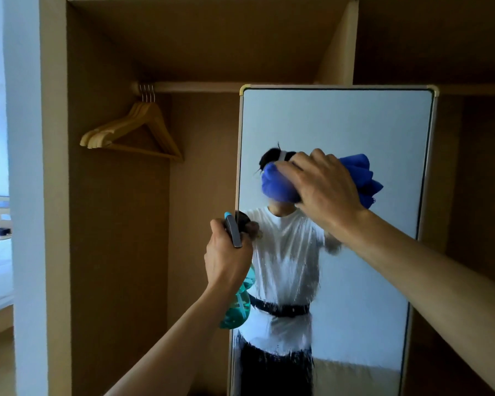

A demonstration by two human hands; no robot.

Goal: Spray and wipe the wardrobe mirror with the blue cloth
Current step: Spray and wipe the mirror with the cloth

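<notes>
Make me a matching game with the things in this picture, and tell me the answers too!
Things:
1. blue cloth
2. spray bottle
3. wooden hangers
4. mirror

Where or how:
A. hanging on the rail inside the wardrobe
B. held against the glass by the right hand
C. gripped in the left hand
D. streaky and wet-looking in its lower part

Pairs: 1-B, 2-C, 3-A, 4-D
</notes>
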